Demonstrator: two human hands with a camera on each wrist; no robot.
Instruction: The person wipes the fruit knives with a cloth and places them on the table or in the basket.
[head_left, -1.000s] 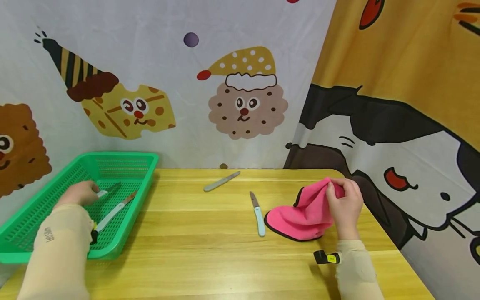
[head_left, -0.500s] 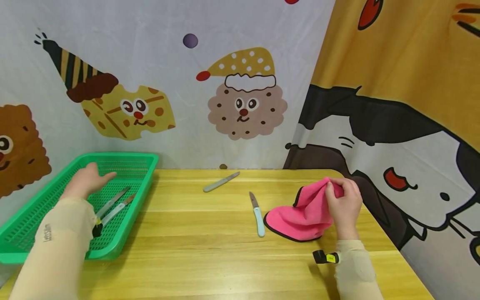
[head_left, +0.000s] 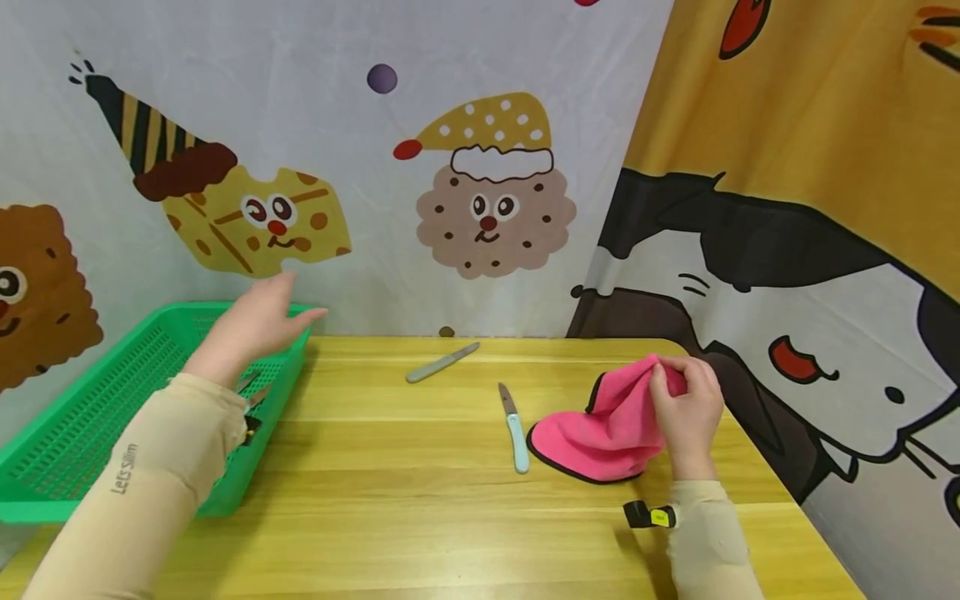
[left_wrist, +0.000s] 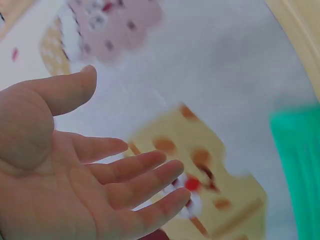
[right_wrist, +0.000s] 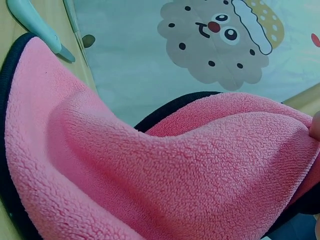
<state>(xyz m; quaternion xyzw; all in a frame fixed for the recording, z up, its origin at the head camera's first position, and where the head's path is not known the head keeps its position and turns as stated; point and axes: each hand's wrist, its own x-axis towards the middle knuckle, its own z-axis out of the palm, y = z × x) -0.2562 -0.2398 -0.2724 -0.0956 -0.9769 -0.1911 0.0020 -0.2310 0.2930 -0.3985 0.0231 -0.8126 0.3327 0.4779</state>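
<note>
My left hand [head_left: 251,325] is raised over the right side of the green basket [head_left: 82,433], holding nothing. In the left wrist view its palm [left_wrist: 55,185] shows, thumb apart and fingers extended loosely. Under that wrist, two knives [head_left: 258,396] lie in the basket, mostly hidden by the sleeve. At the right, my right hand [head_left: 690,408] pinches a pink cloth [head_left: 600,437] with black edging and holds its corner up; the cloth's left part lies on the table. Left of the cloth is a knife with a light blue handle [head_left: 518,442]. Farther back lies a grey-handled knife [head_left: 431,369].
The wooden table [head_left: 375,517] ends at a printed curtain [head_left: 360,250] behind it. The basket's wall rises along the table's left side. Each wrist carries a small black camera, the right one [head_left: 641,514] close over the table.
My left hand has let go of a knife in the basket, opened, then risen and moved right towards the basket's far right corner. My right hand and the cloth have stayed put.
</note>
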